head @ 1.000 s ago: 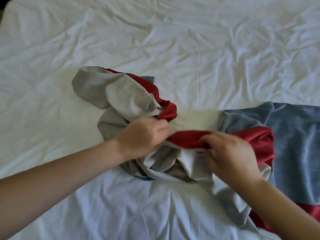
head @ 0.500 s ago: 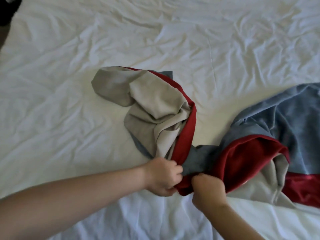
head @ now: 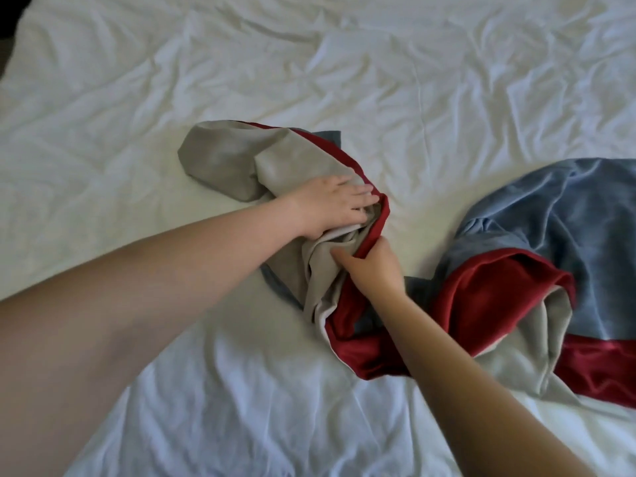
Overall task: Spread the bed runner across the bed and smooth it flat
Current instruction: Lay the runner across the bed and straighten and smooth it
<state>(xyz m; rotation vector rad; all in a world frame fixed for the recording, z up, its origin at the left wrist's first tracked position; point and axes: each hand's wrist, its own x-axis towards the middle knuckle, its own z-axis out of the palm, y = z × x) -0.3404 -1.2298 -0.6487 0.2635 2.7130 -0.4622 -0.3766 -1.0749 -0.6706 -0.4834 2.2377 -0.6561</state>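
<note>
Pinning the bunched bed runner (head: 223, 160) at the middle of the bed (head: 137, 80), the left hand (head: 335, 204) presses flat while the right hand (head: 373, 261) pinches its red hem, probably to untwist the folds.

The bed runner (head: 568, 215) shows 3 plain colours: dusty blue panels, deep red bands along the edges, and a beige-grey underside. The bed (head: 309, 63) wears a plain white, unpatterned sheet.
</note>
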